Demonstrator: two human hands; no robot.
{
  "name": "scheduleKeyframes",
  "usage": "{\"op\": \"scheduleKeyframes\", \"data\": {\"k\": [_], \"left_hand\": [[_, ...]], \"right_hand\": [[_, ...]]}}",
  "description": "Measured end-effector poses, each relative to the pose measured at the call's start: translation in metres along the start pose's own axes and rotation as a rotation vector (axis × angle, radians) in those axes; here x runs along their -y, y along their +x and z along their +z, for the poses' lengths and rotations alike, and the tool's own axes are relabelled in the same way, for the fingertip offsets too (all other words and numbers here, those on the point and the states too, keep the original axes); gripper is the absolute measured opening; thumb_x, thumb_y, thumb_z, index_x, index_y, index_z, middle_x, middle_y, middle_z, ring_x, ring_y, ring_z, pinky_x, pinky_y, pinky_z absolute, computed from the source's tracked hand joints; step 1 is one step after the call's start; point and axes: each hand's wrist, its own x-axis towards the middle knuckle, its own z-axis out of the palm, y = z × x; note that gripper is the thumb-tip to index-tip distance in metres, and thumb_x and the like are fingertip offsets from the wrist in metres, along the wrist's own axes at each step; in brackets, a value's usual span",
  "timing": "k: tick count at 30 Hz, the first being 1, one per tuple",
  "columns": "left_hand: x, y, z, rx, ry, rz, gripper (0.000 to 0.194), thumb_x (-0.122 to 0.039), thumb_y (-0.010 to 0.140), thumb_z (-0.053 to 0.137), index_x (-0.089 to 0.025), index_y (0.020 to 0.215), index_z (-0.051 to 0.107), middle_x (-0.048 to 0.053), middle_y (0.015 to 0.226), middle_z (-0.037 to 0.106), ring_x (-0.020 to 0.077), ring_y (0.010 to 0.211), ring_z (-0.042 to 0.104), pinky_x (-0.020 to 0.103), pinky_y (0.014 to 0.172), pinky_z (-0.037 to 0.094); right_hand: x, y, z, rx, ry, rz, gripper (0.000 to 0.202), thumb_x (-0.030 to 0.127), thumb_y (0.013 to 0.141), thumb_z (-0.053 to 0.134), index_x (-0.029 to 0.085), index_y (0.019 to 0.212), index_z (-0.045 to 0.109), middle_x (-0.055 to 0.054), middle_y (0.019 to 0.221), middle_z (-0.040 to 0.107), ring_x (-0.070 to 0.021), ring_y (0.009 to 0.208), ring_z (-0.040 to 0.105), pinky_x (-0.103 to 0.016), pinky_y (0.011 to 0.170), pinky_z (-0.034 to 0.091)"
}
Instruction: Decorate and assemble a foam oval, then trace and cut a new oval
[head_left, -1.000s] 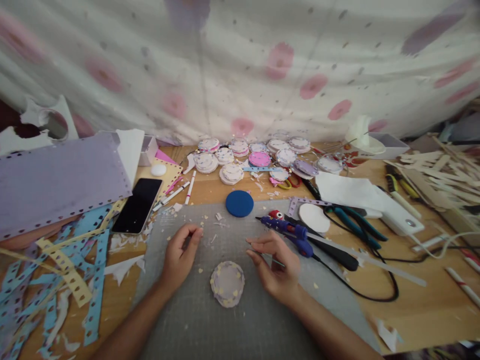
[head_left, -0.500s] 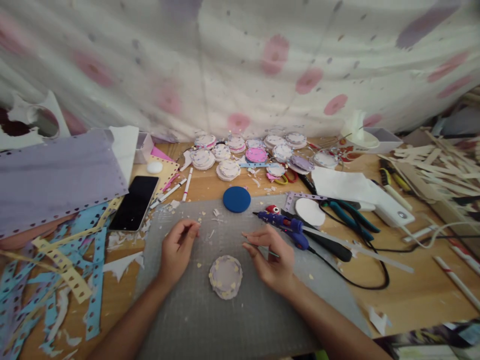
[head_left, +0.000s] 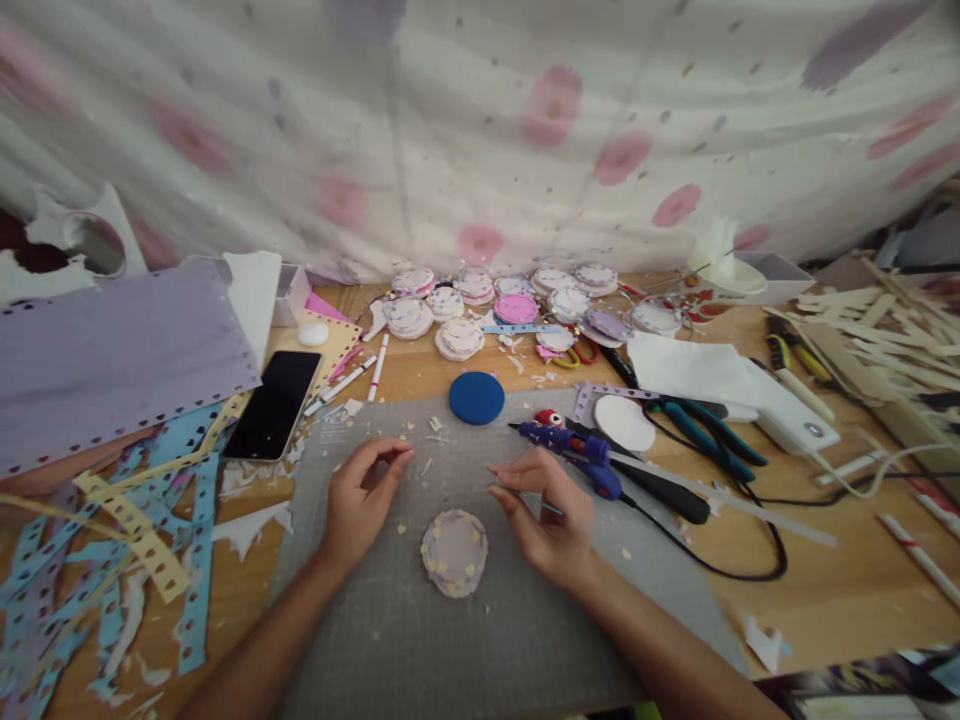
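Observation:
My left hand (head_left: 366,500) hovers over the grey cutting mat (head_left: 390,640), thumb and forefinger pinched together. Whatever may be between those fingertips is too small to make out. Across from it, my right hand (head_left: 547,510) has its thumb and forefinger slightly apart, with nothing clearly visible in the gap. Between and just below the hands lies a round, layered lilac paper disc (head_left: 454,553) with small pale yellow hearts around its edge. Neither hand touches it. A few loose yellow hearts (head_left: 402,530) and white scraps (head_left: 435,425) are scattered on the mat.
A blue disc (head_left: 476,398) lies beyond the hands. To the right are a blue glue gun (head_left: 577,450) with its cord, a white disc (head_left: 625,424) and teal-handled pliers (head_left: 709,435). Several decorated discs (head_left: 459,340) line the back. Left are a phone (head_left: 274,405) and punched paper strips (head_left: 196,560).
My left hand has shifted slightly right, its pinched fingertips nearer to my right hand. The right hand keeps nearly the same pose. The whole view has moved a little.

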Motion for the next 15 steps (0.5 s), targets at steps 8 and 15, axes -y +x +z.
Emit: {"op": "scheduleKeyframes", "data": {"k": [8,15], "left_hand": [[-0.002,0.000,-0.002,0.042,0.014,0.067,0.011,-0.024,0.084,0.063,-0.022,0.093,0.070,0.002,0.090,0.070,0.0149,0.083,0.063,0.026,0.078,0.050],[-0.021,-0.004,0.001,0.135,-0.033,-0.026,0.011,-0.028,0.082,0.065,-0.021,0.087,0.072,0.003,0.087,0.073,0.0169,0.081,0.067,0.027,0.075,0.053]], "right_hand": [[0.001,0.001,-0.001,-0.017,-0.010,0.030,0.018,0.004,0.076,0.065,0.020,0.084,0.063,-0.005,0.075,0.069,-0.0196,0.070,0.067,-0.034,0.062,0.054],[0.007,0.005,-0.003,-0.080,0.221,0.344,0.008,0.018,0.078,0.070,0.020,0.077,0.062,-0.003,0.070,0.067,-0.0164,0.065,0.063,-0.029,0.058,0.053]]}}
